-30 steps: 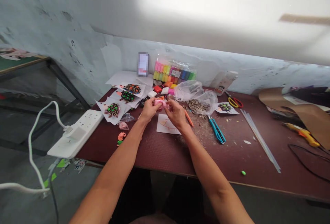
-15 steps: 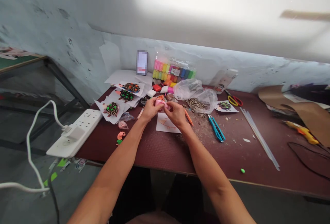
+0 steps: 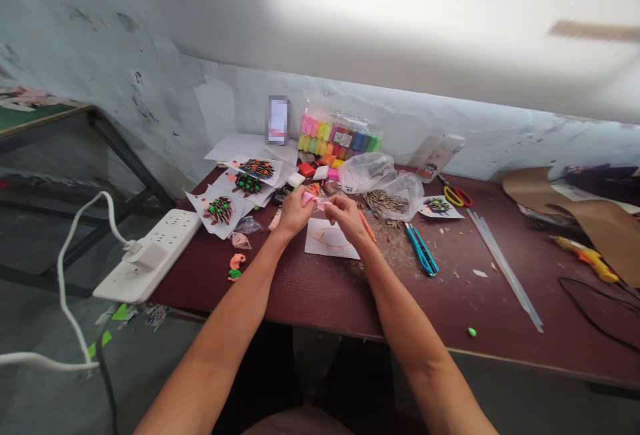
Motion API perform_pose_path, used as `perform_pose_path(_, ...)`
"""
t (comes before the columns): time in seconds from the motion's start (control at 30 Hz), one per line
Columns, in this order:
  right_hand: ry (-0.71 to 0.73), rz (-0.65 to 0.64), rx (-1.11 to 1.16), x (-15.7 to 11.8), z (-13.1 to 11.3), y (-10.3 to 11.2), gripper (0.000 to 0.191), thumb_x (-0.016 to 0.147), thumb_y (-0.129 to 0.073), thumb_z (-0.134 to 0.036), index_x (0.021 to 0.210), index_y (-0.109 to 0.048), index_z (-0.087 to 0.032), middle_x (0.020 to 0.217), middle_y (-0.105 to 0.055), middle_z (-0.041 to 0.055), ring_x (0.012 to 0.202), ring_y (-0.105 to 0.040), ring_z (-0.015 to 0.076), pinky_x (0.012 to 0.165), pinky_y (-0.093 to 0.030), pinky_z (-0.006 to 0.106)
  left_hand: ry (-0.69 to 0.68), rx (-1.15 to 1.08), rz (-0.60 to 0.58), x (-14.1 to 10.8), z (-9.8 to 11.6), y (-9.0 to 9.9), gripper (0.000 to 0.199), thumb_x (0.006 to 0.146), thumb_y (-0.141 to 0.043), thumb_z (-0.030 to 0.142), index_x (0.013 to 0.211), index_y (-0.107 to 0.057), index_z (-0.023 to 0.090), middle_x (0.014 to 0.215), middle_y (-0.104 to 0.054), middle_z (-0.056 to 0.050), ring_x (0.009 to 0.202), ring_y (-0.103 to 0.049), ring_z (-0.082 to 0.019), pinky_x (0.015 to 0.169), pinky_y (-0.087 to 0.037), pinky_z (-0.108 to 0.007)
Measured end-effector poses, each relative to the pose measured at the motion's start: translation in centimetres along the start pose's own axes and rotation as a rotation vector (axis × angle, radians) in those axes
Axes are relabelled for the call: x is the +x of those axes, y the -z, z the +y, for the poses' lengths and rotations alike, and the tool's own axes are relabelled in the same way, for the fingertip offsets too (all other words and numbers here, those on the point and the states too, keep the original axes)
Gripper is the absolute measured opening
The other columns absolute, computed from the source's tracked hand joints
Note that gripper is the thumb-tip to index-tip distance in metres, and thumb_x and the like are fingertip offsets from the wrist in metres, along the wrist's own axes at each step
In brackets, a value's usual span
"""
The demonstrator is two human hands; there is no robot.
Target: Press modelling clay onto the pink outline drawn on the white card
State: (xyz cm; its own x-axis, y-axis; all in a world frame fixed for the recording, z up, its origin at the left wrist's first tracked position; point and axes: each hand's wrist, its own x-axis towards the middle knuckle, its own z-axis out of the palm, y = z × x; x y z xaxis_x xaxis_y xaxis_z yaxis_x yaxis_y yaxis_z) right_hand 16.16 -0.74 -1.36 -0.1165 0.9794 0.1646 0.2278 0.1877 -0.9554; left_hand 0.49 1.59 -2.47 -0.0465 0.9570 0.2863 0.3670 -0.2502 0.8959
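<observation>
Between my hands is a small pink packet of modelling clay [image 3: 309, 199] in clear wrapping. My left hand [image 3: 294, 212] is closed around its left part. Finger and thumb of my right hand [image 3: 346, 217] pinch the clear wrapping at its right end. Right below them lies a white card [image 3: 327, 245] with an orange outline drawing on it. An orange pen-like stick [image 3: 369, 227] lies beside my right hand. Past it, a clear plastic bag [image 3: 403, 196] holds striped seeds [image 3: 383, 203].
Hedgehog pictures with seed spines [image 3: 220, 209] lie at left, near a white power strip [image 3: 150, 255]. Coloured clay packs [image 3: 340, 138] lean on the wall. To the right are a blue utility knife [image 3: 421, 249], scissors [image 3: 457, 196], clear glue sticks [image 3: 505, 268] and a yellow glue gun [image 3: 587, 258].
My right hand has moved slightly right, away from the left, drawing out the clear wrapping of the pink packet. More of the card's drawing shows. The view has shifted slightly.
</observation>
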Motion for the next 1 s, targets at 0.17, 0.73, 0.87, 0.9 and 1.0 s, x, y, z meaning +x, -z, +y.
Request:
perform_pose_path(0.17,-0.08,0.058,0.318,0.6,-0.4,0.9,0.03,0.071,-0.067,-0.05,0.077,-0.055,-0.024,0.067,-0.057,-0.0034,0.053,-0.045,0.0106,0.052,-0.039,0.025,0.013,0.056,0.041,0.2,-0.2,0.4,0.01,0.08,-0.067,0.018,0.09,-0.069,0.019,0.091,-0.072,-0.008,0.082,-0.064,-0.024,0.08,-0.047,-0.032)
perform_pose_path(0.73,-0.15,0.053,0.585,0.3,-1.3,1.5,0.029,0.068,-0.08,-0.043,0.08,-0.062,-0.023,0.077,-0.07,-0.0006,0.061,-0.059,0.0125,0.052,-0.045,0.022,-0.187,0.119,0.077,0.1,-0.1,0.4,0.032,0.08,-0.06,0.007,0.107,-0.074,0.015,0.12,-0.072,-0.014,0.118,-0.064,-0.03,0.109,-0.047,-0.045)
perform_pose_path(0.87,-0.003,0.082,0.255,0.3,-0.6,1.1,0.032,0.073,-0.079,-0.051,0.084,-0.071,-0.022,0.083,-0.066,0.0004,0.06,-0.048,0.0105,0.052,-0.039,0.024,0.138,-0.469,-0.175,0.1,0.7,0.2,0.026,0.095,-0.061,0.035,0.104,-0.072,0.013,0.098,-0.075,-0.011,0.083,-0.072,-0.021,0.085,-0.06,-0.04)
perform_pose_path(0.9,0.069,0.112,0.142,0.4,-0.4,0.9,0.031,0.075,-0.079,-0.051,0.084,-0.073,-0.021,0.086,-0.065,0.0016,0.063,-0.048,0.0111,0.056,-0.042,0.025,0.211,-0.59,-0.273,0.0,0.8,0.0,0.032,0.094,-0.064,0.043,0.103,-0.072,0.012,0.093,-0.075,-0.011,0.078,-0.072,-0.02,0.08,-0.06,-0.039)
perform_pose_path(1.0,0.255,0.182,-0.129,0.4,0.3,0.5,0.027,0.084,-0.074,-0.047,0.087,-0.077,-0.021,0.097,-0.063,0.006,0.077,-0.055,0.0155,0.07,-0.05,0.03,0.255,-0.78,-0.417,-0.3,1.0,-0.3,0.045,0.079,-0.082,0.051,0.094,-0.074,0.01,0.083,-0.075,-0.009,0.076,-0.073,-0.021,0.077,-0.062,-0.038)
